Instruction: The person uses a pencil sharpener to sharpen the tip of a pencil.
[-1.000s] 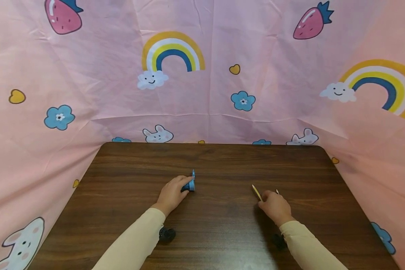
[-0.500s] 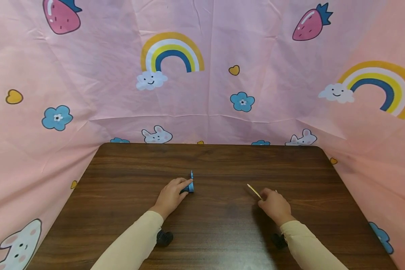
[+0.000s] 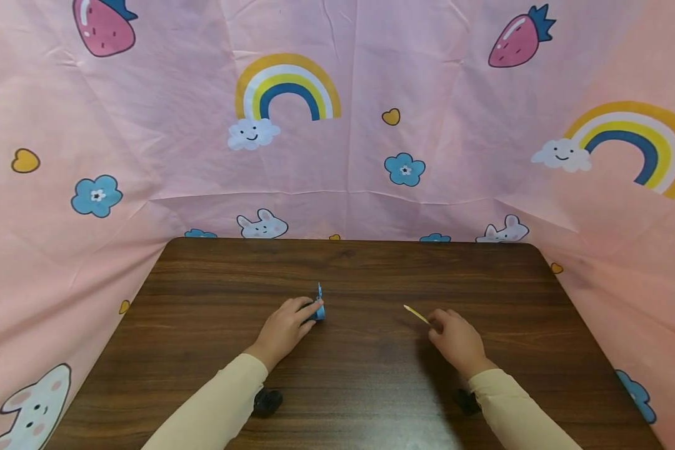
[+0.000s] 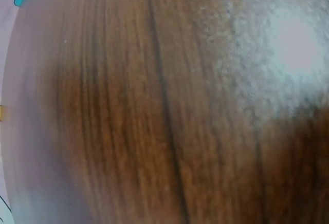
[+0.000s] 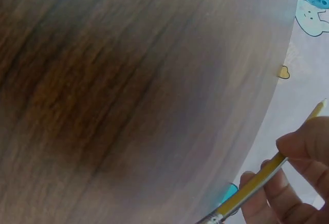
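Gripping a slim yellow pencil [image 5: 252, 184] with a silver band, the right hand [image 3: 457, 340] points its pale tip toward the left hand [image 3: 281, 329], which holds a small blue object [image 3: 320, 312], upright flap showing; the pencil should prove light and stiff, perhaps slippery, best pinched mid-shaft; a dark-brown wood-grain table [image 3: 365, 269] lies beneath; pink-and-lilac cartoon-print fabric [image 3: 365, 69] hangs behind.

You could read no words, labels, brands, numbers or signs on the pencil [image 5: 251, 185], the blue object [image 3: 321, 312], the table [image 3: 365, 275] or the far cloth [image 3: 461, 169].
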Demonstrator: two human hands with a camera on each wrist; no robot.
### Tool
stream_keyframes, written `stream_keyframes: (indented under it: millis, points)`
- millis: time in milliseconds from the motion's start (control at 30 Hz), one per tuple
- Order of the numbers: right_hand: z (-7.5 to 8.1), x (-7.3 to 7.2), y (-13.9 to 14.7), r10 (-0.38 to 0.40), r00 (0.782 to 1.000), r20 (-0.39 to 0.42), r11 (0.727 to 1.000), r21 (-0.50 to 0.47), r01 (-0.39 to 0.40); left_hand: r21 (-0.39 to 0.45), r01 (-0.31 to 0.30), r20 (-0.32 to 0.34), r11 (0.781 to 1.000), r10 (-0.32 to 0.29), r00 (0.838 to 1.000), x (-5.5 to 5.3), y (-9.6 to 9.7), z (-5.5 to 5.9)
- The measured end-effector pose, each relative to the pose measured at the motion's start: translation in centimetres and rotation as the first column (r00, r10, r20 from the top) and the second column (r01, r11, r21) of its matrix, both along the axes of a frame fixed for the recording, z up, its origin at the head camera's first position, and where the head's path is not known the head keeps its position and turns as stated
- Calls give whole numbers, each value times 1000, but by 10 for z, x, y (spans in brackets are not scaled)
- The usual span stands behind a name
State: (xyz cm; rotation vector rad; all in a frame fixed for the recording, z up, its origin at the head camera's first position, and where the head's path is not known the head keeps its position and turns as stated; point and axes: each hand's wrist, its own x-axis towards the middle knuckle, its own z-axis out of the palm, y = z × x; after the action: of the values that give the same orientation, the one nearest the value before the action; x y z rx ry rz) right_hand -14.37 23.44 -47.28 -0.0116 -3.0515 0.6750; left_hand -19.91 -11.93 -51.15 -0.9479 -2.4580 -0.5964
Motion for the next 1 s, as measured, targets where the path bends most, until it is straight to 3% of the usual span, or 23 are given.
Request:
stream_keyframes:
  millis: [233, 633, 900, 1000]
  points:
    - [7, 2, -3, 38, 996, -76, 999, 28, -36, 9, 67, -162, 998, -65, 985, -1, 1, 5]
    - [19, 4, -9, 103, 981, -167, 993, 70, -92, 46, 126, -221, 991, -113, 969, 5, 1, 11]
    - [28, 5, -15, 145, 958, -249, 988, 92, -126, 25, 156, -314, 987, -140, 939, 8, -1, 15]
    - [31, 6, -18, 168, 949, -268, 985, 96, -147, 23, 163, -317, 986, -148, 937, 9, -3, 17]
